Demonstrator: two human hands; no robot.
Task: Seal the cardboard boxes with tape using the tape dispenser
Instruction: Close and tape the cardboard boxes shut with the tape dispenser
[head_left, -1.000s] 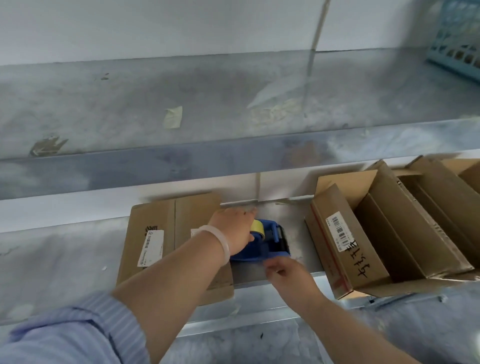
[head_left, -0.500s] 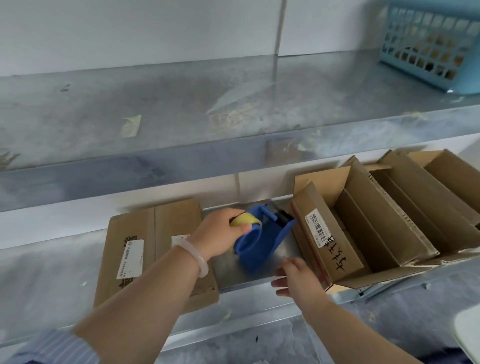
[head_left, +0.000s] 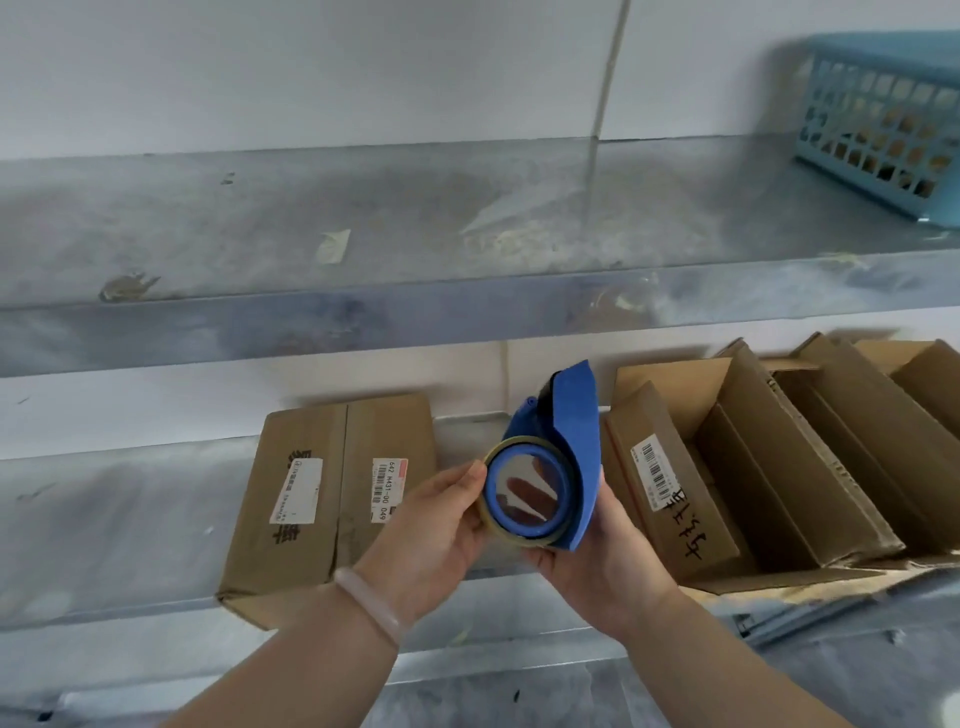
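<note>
Head camera is the only view we get, so here goes. Just below the middle of the frame we've got the blue tape dispenser, held up in the air in front of the lower shelf and not touching any box. The left hand, the one with the pale bracelet, pinches the rim of the tape roll, thumb on top and fingers curled under. The right hand cups the dispenser body from below and behind. So both hands are together, clamped on the same tool.

What we'd worry about: the roll looks pretty thin on its blue hub, so it might run out partway down a seam. We can't see a loose tape end or the cutter from this angle. If the end is stuck back on the roll, picking at it could tear it crooked. The blade is also out of sight somewhere near those fingers, so a careless regrip could nick one.

The closed box at lower left seems to poke over the shelf edge, so a hard one-handed push could slide it off. The open box on the right has its flaps up, and taping before they're folded flat leaves a gap.
</note>
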